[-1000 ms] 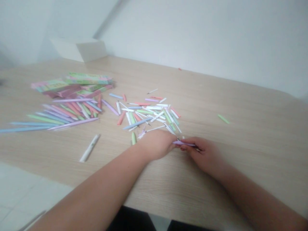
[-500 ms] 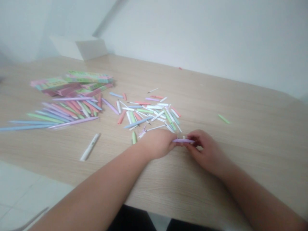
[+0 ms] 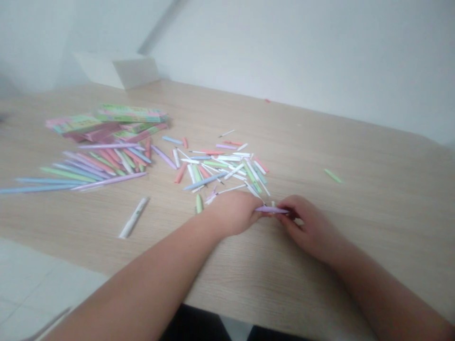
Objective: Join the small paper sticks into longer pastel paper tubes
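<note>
on my feed i count one purple barrel, one lone white barrel left, one lone green piece right; the purple barrel spans left hand to right hand, both pinching it

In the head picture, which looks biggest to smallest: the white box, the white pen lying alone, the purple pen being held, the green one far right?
1. White box
2. White pen and purple pen: can't rank these two, because part of the purple one is hidden
3. Green one
</note>
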